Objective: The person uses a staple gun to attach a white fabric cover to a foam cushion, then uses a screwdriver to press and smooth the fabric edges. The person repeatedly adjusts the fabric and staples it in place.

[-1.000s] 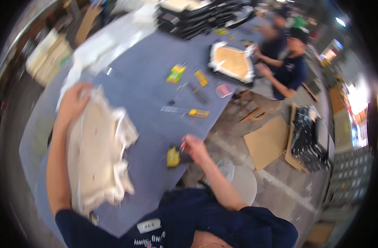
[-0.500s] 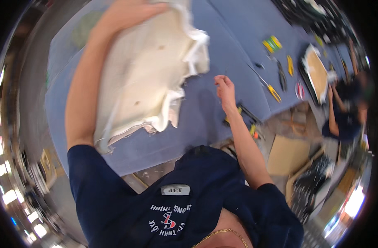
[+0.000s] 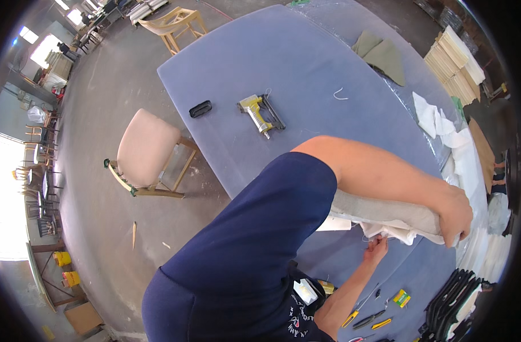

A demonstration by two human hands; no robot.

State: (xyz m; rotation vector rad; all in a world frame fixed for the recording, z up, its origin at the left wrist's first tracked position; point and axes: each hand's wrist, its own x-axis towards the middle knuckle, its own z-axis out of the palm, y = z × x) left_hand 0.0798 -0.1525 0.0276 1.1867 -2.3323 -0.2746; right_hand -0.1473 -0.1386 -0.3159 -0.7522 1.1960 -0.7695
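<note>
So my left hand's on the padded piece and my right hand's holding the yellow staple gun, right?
The right hand is wrong: in the head view it's at the white fabric edge; the staple gun lies on the blue table.

blue-topped table (image 3: 243, 51) | yellow staple gun (image 3: 255, 112) | black oval piece (image 3: 200, 109) | green cloth (image 3: 387, 60) | pliers (image 3: 367, 320)
</note>
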